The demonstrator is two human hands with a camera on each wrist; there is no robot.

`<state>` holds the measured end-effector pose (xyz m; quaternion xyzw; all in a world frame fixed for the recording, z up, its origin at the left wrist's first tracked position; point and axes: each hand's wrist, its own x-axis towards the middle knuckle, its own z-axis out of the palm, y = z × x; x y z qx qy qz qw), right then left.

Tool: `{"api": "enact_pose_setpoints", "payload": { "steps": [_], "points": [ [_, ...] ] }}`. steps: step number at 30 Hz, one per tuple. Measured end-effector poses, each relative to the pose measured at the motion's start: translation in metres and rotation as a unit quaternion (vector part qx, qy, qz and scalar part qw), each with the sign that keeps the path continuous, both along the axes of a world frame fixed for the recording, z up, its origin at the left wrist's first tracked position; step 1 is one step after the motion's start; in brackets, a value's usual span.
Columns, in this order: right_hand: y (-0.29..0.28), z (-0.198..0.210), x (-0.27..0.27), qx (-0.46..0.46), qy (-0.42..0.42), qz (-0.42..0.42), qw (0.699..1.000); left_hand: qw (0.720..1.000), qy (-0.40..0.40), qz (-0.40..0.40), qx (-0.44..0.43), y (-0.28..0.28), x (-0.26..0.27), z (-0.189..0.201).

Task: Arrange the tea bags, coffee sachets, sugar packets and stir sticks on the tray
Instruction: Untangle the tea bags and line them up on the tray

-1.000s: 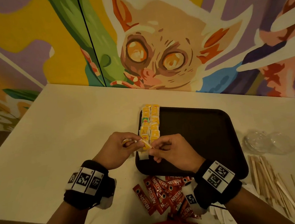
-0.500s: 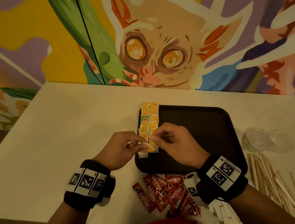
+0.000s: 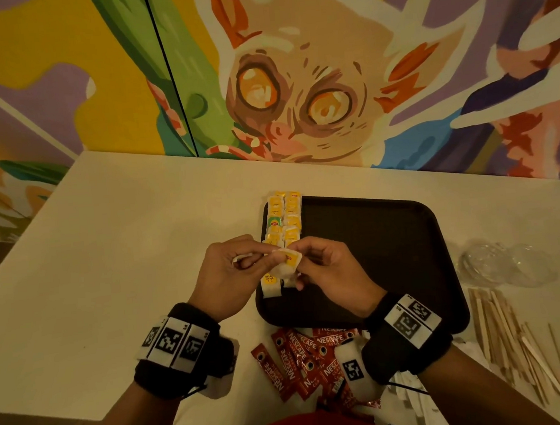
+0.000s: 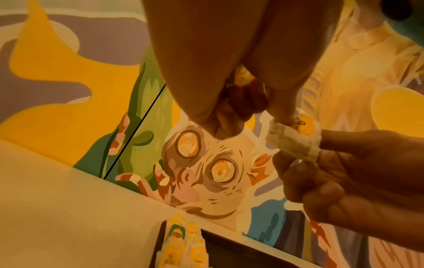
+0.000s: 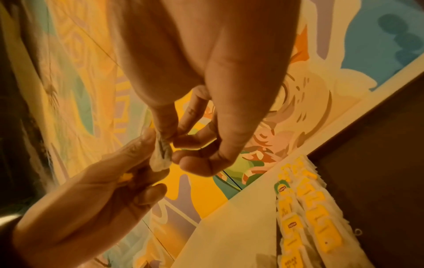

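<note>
Against mural wall (image 3: 294, 77), over tray (image 3: 391, 237) at nine o'clock edge, pinched between left hand (image 3: 225, 277) and right hand (image 3: 330, 272): tea bag (image 3: 287, 262), probably light, soft, tearable, best held by paper edges.

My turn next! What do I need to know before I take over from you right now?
Left hand and right hand: both pinch one tea bag between them, lifted above the near left corner of the tray.
Done: two rows of tea bags lie along the tray's left edge.
Left: set this tea bag down at the near end of the rows. The Nescafe coffee sachets lie in a heap on the table in front of the tray, and the wooden stir sticks lie on the table at its right; both must go on the tray.
Sugar packets: I cannot make them out for certain.
</note>
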<state>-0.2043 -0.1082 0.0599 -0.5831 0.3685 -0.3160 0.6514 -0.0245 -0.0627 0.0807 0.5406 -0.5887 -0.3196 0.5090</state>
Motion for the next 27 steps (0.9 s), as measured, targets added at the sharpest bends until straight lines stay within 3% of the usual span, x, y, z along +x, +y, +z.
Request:
{"api": "enact_pose_setpoints", "payload": {
  "steps": [6, 9, 12, 20, 27],
  "points": [
    [0.0, -0.007, 0.001, 0.029, -0.001, 0.003, 1.0, 0.998, 0.01, 0.059, 0.017, -0.002, -0.008, -0.012],
    [0.0, -0.016, 0.002, -0.03, 0.048, -0.011, 0.998, 0.997, 0.017, 0.07, 0.042, -0.003, -0.01, -0.024],
    [-0.006, -0.033, 0.001, -0.031, 0.108, -0.037, 0.993, 0.993, 0.008, 0.069, 0.095, -0.004, -0.009, -0.038],
    [-0.02, -0.089, 0.001, 0.016, 0.359, -0.012, 0.933, 0.977, -0.029, 0.056, 0.205, -0.001, 0.0, -0.063],
    [-0.022, -0.118, 0.016, 0.025, 0.421, -0.056, 0.905, 0.955, 0.024, 0.028, 0.294, 0.0, 0.004, -0.065]
  ]
}}
